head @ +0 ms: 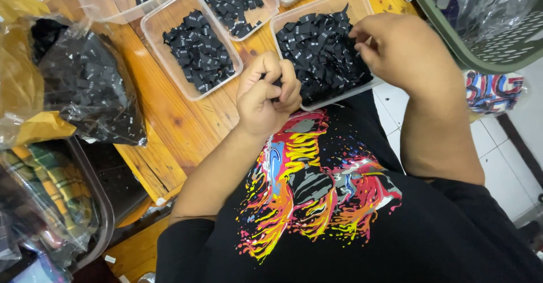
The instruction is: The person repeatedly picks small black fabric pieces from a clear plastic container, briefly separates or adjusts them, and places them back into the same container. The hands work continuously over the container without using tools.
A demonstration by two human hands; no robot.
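Head view: both hands work over the near tray [285,24], a clear plastic box full of small black fabric labels [319,54] on the wooden table [169,119].

Left hand [264,93] sits at the tray's near-left corner, fingers curled tight on a small bunch of labels; pinch is mostly hidden behind the knuckles. Right hand [404,51] is over the tray's right side, fingertips pinched on one label at the top of the pile. So the pile lies straight ahead of the left hand and directly under the right; right hand is the nearer one.

The tray's long axis runs away from the person, angled slightly to the right. Its near-right corner overhangs the table edge above the person's black printed shirt [317,192].

Room: second tray of labels [195,48] just left, nearly touching; more trays [232,3] behind. Bag of labels [85,85] well left. Green basket [481,28] close on the right, so little lateral clearance for the right wrist. Open table only between left hand and bag.
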